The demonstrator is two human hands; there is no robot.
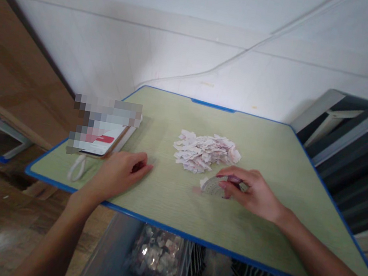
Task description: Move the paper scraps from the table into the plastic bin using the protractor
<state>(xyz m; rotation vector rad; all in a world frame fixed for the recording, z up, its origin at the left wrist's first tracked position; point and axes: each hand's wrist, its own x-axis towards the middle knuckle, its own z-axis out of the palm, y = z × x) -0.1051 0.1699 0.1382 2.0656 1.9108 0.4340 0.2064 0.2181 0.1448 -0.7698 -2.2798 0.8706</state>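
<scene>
One protractor [211,187], pinched between thumb and fingers of right hand [250,191], one paper-scrap pile [204,152] beyond, left hand [124,171] half-curled, thumb apart

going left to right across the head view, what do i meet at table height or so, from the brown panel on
Brown panel, phone, left hand, pile of paper scraps, right hand, dark panels.

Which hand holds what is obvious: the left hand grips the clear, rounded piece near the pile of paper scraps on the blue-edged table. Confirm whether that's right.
Wrong hand: the head view shows the right hand gripping the clear, rounded piece near the pile of paper scraps on the blue-edged table.
</scene>
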